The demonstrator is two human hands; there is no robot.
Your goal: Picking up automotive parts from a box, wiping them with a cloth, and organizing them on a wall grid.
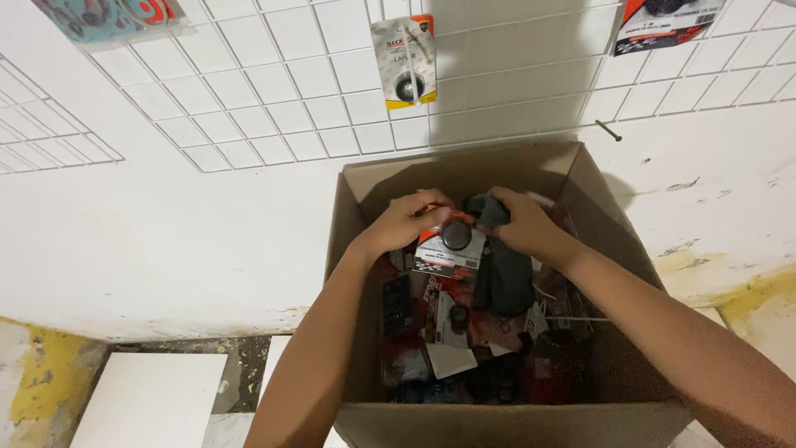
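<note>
Two hands grip goods above the cardboard box (pixel 356 249): a light, stiff carded pack (pixel 448 249) is pinched by the left hand (pixel 406 222) at its 10 o'clock corner, a soft dark cloth (pixel 502 274) clutched by the right hand (pixel 524 226).

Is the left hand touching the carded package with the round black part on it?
Touching. The head view shows the left hand with fingers closed over the top edge of the carded package, no gap.

You stand before an open brown cardboard box (pixel 365 241) set on the floor against a white wall. Inside it, packaged items lie heaped. Your left hand (pixel 406 222) and right hand (pixel 521 224) meet above the heap near the box's far side, with a carded pack bearing a round black part (pixel 450 247) between them. Behind the box, a white wire grid panel (pixel 274 91) hangs on the wall, with a small carded pack (pixel 405 60) on it.
</note>
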